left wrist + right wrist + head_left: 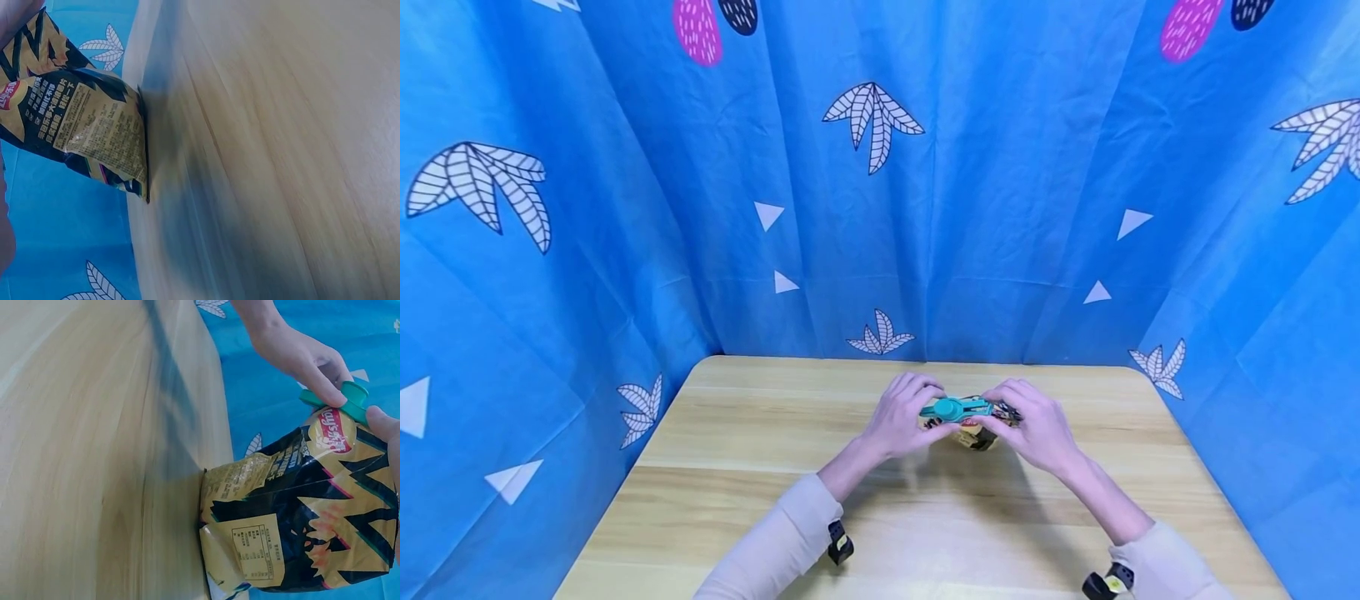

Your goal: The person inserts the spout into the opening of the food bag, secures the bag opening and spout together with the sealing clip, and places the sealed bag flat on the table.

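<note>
Clip (951,409) pinched at 2 ends

Its left end is pinched by the left hand (901,418), between thumb and fingers; its right end, by the right hand (1037,425). Just below the teal clip, between both, the gold-and-black bag (300,506) is held upright over the wooden surface (760,429).

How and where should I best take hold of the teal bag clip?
Probably by its two ends, from left and right: the teal bag clip is a long, narrow bar across the top of the Lay's bag, and the left hand and right hand flank it, leaving its round part uncovered.
</note>
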`<state>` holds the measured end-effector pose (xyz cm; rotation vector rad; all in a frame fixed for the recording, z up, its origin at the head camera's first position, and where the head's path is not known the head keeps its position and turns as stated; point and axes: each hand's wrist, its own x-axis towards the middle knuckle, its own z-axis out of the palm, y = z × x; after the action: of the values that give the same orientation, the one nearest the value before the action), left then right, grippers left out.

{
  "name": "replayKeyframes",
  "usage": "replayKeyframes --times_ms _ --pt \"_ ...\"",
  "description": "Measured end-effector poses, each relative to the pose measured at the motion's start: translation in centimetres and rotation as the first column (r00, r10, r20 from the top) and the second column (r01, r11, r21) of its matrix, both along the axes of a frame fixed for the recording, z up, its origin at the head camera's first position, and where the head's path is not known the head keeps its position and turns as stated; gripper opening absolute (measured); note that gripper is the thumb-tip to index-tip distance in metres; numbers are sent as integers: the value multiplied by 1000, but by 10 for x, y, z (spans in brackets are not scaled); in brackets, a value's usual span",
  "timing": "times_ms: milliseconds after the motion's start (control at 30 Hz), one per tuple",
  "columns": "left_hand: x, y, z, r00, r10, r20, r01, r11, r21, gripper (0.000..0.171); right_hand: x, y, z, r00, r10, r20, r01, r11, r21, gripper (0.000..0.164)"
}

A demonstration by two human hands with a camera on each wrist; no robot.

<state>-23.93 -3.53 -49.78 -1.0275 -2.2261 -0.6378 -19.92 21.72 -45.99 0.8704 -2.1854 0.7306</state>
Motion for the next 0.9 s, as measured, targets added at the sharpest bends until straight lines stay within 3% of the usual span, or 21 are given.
replayKeyframes --times_ms 400,700,900 --pt "1 2 1 1000 20 -10 -20 999 -33 47 4 -2 0 997 -21 78 23 999 -24 31" --pt "2 3 3 1000 15 2 -15 999 -42 42 7 -3 3 983 21 181 -7 997 -78 26" --pt "2 3 3 1000 17 5 -16 999 -51 42 7 -3 4 978 37 206 -18 995 -93 26"
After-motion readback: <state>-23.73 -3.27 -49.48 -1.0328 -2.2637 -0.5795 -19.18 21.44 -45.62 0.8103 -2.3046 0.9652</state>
